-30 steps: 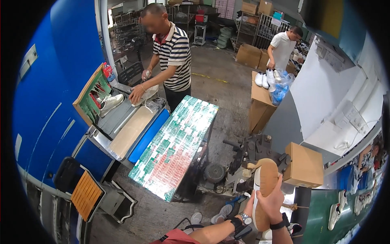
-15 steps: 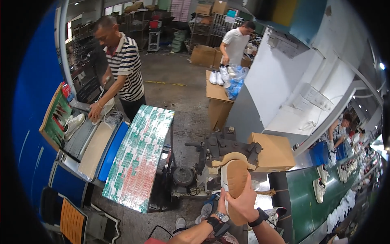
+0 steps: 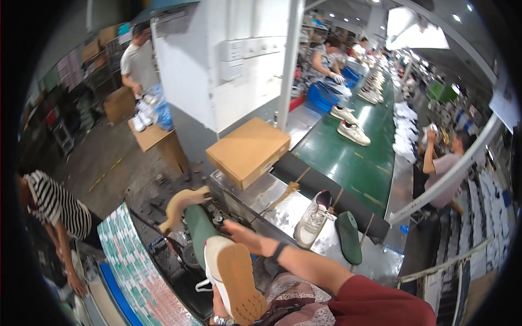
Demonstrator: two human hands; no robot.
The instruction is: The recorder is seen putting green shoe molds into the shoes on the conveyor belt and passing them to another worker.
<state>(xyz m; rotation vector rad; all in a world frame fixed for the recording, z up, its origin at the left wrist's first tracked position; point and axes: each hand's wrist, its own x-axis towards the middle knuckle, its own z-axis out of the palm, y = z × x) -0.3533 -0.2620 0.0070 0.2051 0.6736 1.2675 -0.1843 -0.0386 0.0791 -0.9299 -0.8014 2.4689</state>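
Observation:
A white sneaker point(image 3: 217, 255) with a tan sole is tilted sole toward me at the bottom of the view. My left hand point(image 3: 218, 304) grips it from its left side, mostly hidden behind the shoe. From the sneaker's far end a green shoe last point(image 3: 199, 224) sticks out, reaching toward a curved tan pad point(image 3: 182, 205) on the dark machine. To the right of the last, my right hand point(image 3: 246, 238) is off the sneaker, slightly blurred, its fingers stretched out and apart. Whether they touch the last is unclear.
Right of me a metal bench carries another sneaker point(image 3: 314, 220) and a loose green last point(image 3: 348, 233). A cardboard box point(image 3: 248, 152) sits behind them. Beyond runs a green conveyor point(image 3: 353, 168) with shoes. A patterned board point(image 3: 136, 261) and a person in stripes point(image 3: 60, 209) are at left.
My view has swung to the right. My right hand has let go of the sneaker. The shoe has come down from the pad toward me, and the green last now shows out of it.

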